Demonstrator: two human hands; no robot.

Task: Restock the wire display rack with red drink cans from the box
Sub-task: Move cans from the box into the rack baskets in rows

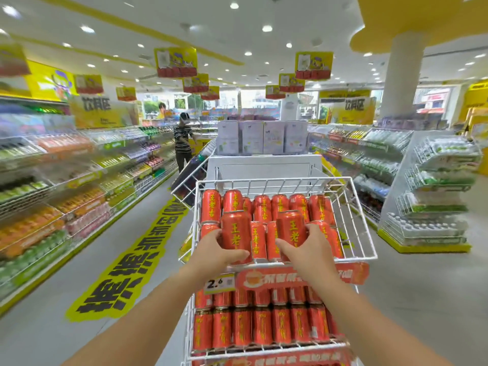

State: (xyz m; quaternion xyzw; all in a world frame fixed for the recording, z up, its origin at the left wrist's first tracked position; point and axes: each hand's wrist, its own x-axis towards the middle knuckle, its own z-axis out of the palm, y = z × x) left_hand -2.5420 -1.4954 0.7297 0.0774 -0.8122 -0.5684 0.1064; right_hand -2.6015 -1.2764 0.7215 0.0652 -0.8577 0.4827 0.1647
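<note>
**Two red cans gripped at the front of the top basket**

The left hand (220, 250) is curled round a tall red drink can with yellow lettering (235, 231), with the thumb laid across its base and the fingers wrapped round its left side. A second red can (290, 227) is gripped by the right hand (310, 248), with the fingers round its right side. Both cans are held upright at frame centre, in the top basket of the white wire display rack (365, 228). They are just in front of the packed rows of matching red cans (264, 207). A lower tier of red cans (264, 328) is stocked beneath, below a yellow price tag (218, 283) and a red promotional strip (301, 276) on the basket's front rim.

A shop aisle is shown. Stocked drink shelves (52, 180) run along the left edge, and a yellow floor sticker with black characters (126, 265) lies at lower left. A person in a striped shirt (183, 141) stands left of centre, further back. A white wire bottle rack (435, 194) and a round white pillar (401, 75) are seen at right. Pale grey floor (422, 299) runs on either side of the display rack.
</note>
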